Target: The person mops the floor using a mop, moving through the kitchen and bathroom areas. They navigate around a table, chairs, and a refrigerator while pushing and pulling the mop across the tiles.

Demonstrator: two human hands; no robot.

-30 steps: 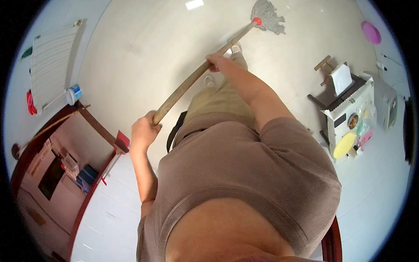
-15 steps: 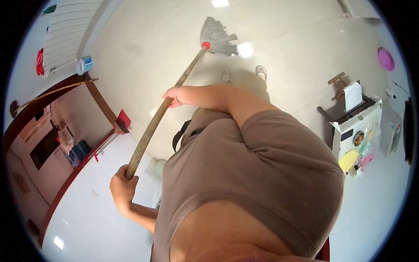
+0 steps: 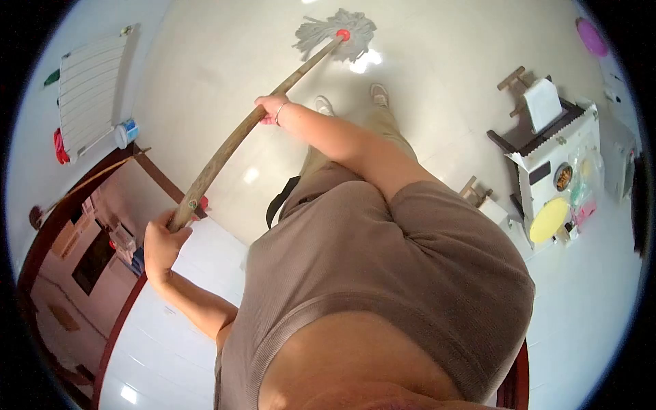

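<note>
A mop with a long wooden handle (image 3: 229, 147) runs from lower left up to its grey string head (image 3: 331, 31), which rests on the pale shiny floor (image 3: 225, 61) beyond my shoes. My left hand (image 3: 160, 242) grips the handle's near end. My right hand (image 3: 271, 108), with a bracelet at the wrist, is closed around the handle about halfway along. My brown shirt fills the lower middle of the view.
A white radiator (image 3: 85, 92) hangs on the wall at upper left with a white-and-blue container (image 3: 126, 133) below it. A dark red door frame (image 3: 130, 294) opens at left. At right stand a white box of colourful items (image 3: 557, 184), small wooden stools and a pink disc (image 3: 591, 35).
The mop head has swung over the floor, from right to left and now back a little rightward and farther off. My left hand rose and both hands kept hold of the handle.
</note>
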